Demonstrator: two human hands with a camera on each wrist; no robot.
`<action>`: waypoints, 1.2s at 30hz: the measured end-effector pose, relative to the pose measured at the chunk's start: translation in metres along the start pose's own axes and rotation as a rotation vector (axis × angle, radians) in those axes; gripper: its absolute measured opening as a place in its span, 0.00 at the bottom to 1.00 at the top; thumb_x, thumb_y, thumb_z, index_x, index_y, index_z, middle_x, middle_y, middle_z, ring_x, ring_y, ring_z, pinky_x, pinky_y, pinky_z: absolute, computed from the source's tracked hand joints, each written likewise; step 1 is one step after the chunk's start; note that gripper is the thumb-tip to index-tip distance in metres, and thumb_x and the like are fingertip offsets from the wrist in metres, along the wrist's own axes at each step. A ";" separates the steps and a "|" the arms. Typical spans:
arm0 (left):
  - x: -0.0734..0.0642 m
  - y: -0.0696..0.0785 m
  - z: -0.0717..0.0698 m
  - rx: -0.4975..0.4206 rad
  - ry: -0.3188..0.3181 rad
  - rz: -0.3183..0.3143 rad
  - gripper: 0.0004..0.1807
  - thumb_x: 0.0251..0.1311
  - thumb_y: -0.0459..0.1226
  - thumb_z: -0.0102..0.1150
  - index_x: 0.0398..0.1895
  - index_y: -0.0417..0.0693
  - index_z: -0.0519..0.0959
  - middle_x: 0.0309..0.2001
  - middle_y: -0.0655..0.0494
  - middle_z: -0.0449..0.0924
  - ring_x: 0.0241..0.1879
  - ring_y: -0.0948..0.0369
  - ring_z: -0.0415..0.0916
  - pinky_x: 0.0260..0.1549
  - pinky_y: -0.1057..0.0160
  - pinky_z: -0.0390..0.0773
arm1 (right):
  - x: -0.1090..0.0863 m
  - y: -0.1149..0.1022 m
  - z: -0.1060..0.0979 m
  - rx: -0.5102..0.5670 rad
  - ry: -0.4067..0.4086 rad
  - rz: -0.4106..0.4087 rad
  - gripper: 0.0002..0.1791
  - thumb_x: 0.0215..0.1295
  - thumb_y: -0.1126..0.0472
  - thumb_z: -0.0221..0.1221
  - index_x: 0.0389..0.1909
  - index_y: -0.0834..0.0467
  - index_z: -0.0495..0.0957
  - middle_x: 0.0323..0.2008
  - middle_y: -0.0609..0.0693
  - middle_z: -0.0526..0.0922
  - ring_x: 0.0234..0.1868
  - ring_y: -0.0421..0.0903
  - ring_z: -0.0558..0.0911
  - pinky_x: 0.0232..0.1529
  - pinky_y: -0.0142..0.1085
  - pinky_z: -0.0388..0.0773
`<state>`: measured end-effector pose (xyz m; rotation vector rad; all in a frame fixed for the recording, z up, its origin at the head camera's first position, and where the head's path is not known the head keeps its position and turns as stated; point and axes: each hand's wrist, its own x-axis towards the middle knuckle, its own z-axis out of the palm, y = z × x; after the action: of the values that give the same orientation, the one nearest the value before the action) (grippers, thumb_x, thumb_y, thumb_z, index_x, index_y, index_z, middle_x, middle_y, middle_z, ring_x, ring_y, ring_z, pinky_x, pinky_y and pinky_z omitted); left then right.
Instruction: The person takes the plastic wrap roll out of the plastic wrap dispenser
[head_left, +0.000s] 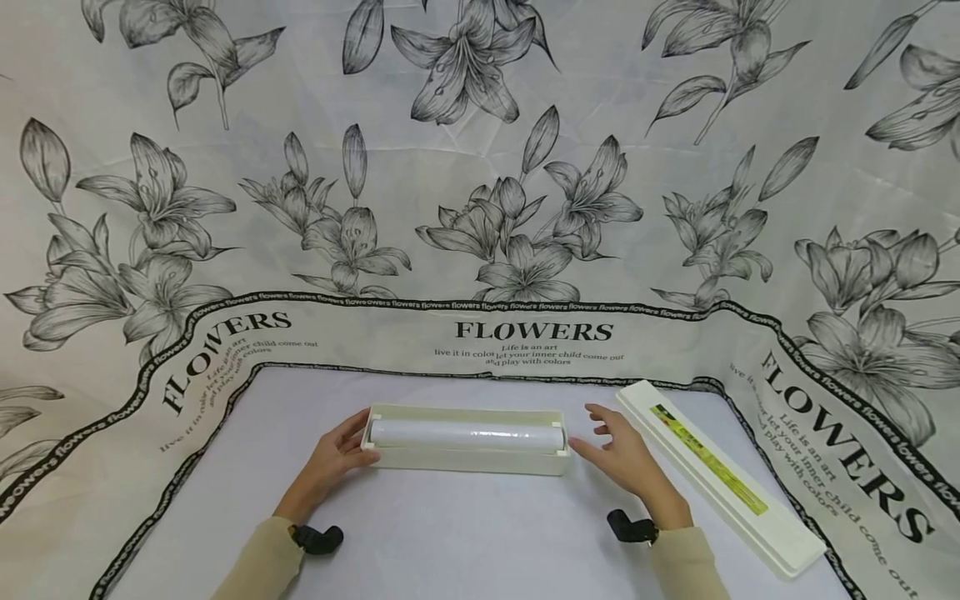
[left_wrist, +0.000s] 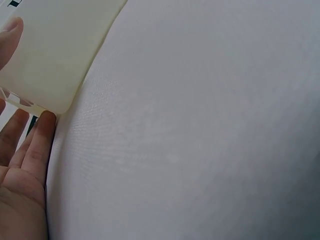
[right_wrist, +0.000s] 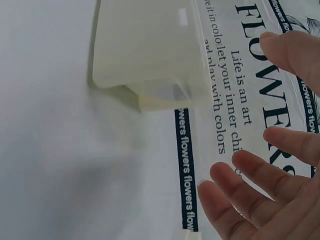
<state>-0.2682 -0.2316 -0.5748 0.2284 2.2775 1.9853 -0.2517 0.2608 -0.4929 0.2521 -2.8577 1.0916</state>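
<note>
A long cream-white cling film box (head_left: 465,462) lies on the table with its top uncovered, and a shiny roll of cling film (head_left: 450,432) rests inside it. My left hand (head_left: 330,458) holds the box's left end. In the left wrist view its thumb (left_wrist: 11,40) lies against the front wall, while the other fingers (left_wrist: 37,150) reach around the end. At the opposite end, my right hand (head_left: 630,458) hovers just off the box with its fingers spread and nothing in them. The right wrist view shows a gap between that hand and the box corner (right_wrist: 145,45).
The box's long lid (head_left: 791,546), with a yellow-green label (head_left: 708,458), lies slantwise on the right side of the table beyond my right hand. White cloth (head_left: 465,542) covers the table. A flower-printed curtain (head_left: 480,217) rises behind and at both sides.
</note>
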 end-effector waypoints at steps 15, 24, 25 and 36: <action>0.000 0.001 -0.001 -0.019 -0.008 0.022 0.50 0.58 0.34 0.73 0.81 0.43 0.56 0.80 0.38 0.55 0.73 0.39 0.65 0.54 0.71 0.78 | 0.020 -0.024 0.023 -0.040 -0.055 -0.159 0.29 0.67 0.54 0.68 0.65 0.62 0.76 0.59 0.61 0.81 0.49 0.53 0.83 0.42 0.39 0.83; 0.000 0.002 -0.001 -0.019 -0.018 0.024 0.50 0.59 0.34 0.73 0.81 0.43 0.56 0.80 0.37 0.55 0.70 0.43 0.71 0.52 0.71 0.80 | 0.026 -0.034 0.030 -0.083 -0.105 -0.175 0.24 0.66 0.60 0.68 0.60 0.66 0.79 0.56 0.62 0.82 0.48 0.53 0.81 0.45 0.45 0.80; 0.000 0.002 -0.002 -0.025 -0.022 0.029 0.50 0.59 0.34 0.73 0.81 0.42 0.56 0.80 0.37 0.55 0.70 0.42 0.70 0.52 0.71 0.80 | 0.027 -0.035 0.030 -0.086 -0.117 -0.167 0.24 0.66 0.60 0.68 0.60 0.66 0.79 0.55 0.62 0.83 0.49 0.54 0.81 0.46 0.47 0.81; -0.001 0.002 -0.001 -0.034 -0.028 0.035 0.49 0.60 0.34 0.72 0.81 0.43 0.55 0.80 0.37 0.55 0.67 0.52 0.74 0.51 0.69 0.81 | 0.040 -0.031 0.035 -0.090 -0.172 -0.135 0.21 0.64 0.62 0.69 0.57 0.65 0.81 0.54 0.59 0.85 0.54 0.56 0.82 0.57 0.53 0.80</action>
<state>-0.2676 -0.2321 -0.5727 0.2935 2.2361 2.0222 -0.2857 0.2102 -0.4938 0.5499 -2.9763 0.9572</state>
